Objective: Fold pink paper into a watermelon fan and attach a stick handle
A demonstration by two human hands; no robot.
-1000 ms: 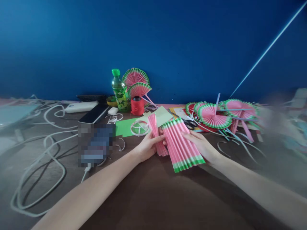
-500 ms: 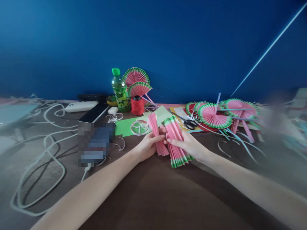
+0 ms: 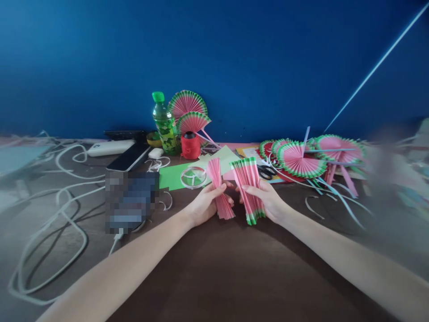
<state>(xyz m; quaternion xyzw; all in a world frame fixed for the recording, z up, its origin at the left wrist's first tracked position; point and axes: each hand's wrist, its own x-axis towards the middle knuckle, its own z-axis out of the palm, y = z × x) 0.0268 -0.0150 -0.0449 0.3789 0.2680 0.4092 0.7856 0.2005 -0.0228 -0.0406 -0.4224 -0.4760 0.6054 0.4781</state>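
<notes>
Between the fingers and thumb of my left hand (image 3: 205,205) is a narrow strip of pleated pink paper (image 3: 217,172), bunched at its middle. My right hand (image 3: 268,200) grips a wider piece of pleated paper (image 3: 247,175), pink with white and green bands at its top and bottom ends. Both pieces are held upright side by side above the brown table, with a small gap between them. The fingers behind each piece are partly hidden. Just beyond the right hand lie black-handled scissors (image 3: 266,171), partly covered by the wider pleated paper.
Finished pleated fans (image 3: 301,161) lie at the right, and others (image 3: 188,107) lean on the blue wall. A green-capped bottle (image 3: 164,125), red thread spool (image 3: 190,146), tape roll (image 3: 193,177) and green paper (image 3: 170,178) stand or lie behind. A phone (image 3: 134,197) and white cables (image 3: 83,232) occupy the left.
My right hand has moved slightly right, widening the gap between the two pleated pieces. The wider piece looks more compressed and its lower end sits higher. The left hand still holds the pink strip.
</notes>
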